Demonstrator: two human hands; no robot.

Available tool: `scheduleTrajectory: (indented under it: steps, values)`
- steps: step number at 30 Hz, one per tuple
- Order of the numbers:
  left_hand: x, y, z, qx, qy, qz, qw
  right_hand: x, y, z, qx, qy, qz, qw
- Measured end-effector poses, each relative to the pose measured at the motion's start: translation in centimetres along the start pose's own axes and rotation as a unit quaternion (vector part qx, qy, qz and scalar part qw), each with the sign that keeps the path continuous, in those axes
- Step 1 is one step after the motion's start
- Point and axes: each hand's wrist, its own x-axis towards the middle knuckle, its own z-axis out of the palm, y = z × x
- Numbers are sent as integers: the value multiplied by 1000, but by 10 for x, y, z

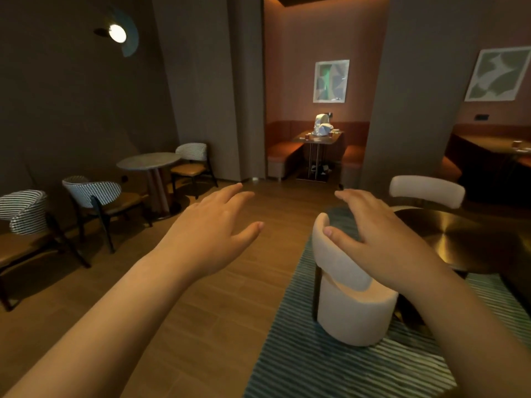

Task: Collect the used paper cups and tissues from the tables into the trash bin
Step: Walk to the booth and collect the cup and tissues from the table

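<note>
Paper cups (308, 136) are seen as small brown shapes on the far booth tabletop (319, 139), beside a crumpled white heap (323, 125) that may be tissues. All are judged light, soft and easily crushed, so they are best taken loosely round the wall or gathered in a bunch. Nothing is held by the left hand (207, 237) or the right hand (382, 239), their fingers (227, 193) spread and relaxed above the wooden floor (218, 326) and striped rug (330, 369), well apart from the booth; no trash bin is seen.

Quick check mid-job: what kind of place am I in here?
Likely a café or restaurant dining room: a round table with patterned chairs, a booth table between bench seats, framed art on the walls.
</note>
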Motion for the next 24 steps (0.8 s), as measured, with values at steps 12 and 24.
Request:
scheduleTrajectory:
  steps: [12,24]
  values:
    - [282,-135,85,52,59,48,996,285,33,85,-52,51,-12,997]
    - [555,-164,204,-58,88,90,990,531,166,137,-103,55,32,993]
